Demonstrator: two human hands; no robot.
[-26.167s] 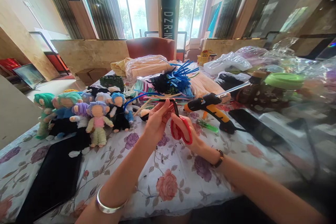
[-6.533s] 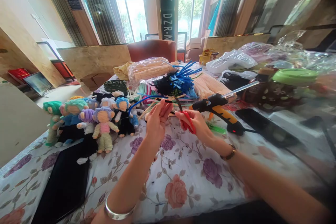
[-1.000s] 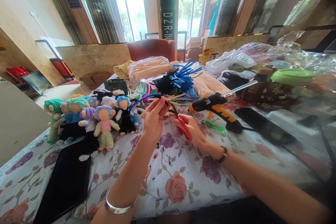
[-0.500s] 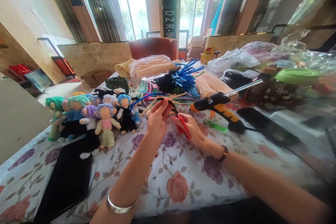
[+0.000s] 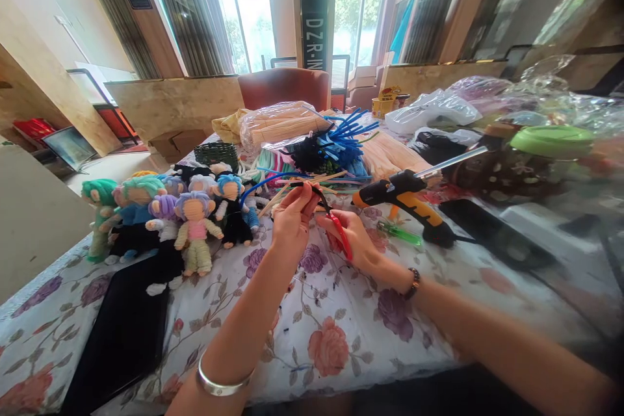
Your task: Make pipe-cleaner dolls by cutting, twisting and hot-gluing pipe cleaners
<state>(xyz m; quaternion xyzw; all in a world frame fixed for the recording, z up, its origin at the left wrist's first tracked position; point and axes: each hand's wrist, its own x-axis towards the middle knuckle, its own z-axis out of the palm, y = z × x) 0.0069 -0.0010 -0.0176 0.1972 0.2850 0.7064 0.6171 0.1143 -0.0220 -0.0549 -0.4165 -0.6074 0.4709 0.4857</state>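
Pinched between the fingertips of my left hand (image 5: 291, 220) is a thin black pipe cleaner (image 5: 297, 184). My right hand (image 5: 359, 244) is closed around the red handles of a pair of scissors (image 5: 343, 238). Their dark blades point up and left, close to the left fingertips. Whether the blades touch the pipe cleaner is too small to tell. Behind the hands lies a bundle of blue and black pipe cleaners (image 5: 348, 136). Tiny dark clippings are scattered on the flowered tablecloth (image 5: 361, 351) below.
Several yarn-haired dolls (image 5: 197, 227) crowd the left side, behind a black tablet-like slab (image 5: 119, 331). To the right are a black and orange glue gun (image 5: 407, 201), a green lighter-like item (image 5: 402, 234) and a dark flat box (image 5: 494, 234). Plastic bags (image 5: 433, 107) fill the back right.
Both hands keep almost the same pose, with the pipe cleaner and scissors still held. The view has shifted very slightly.
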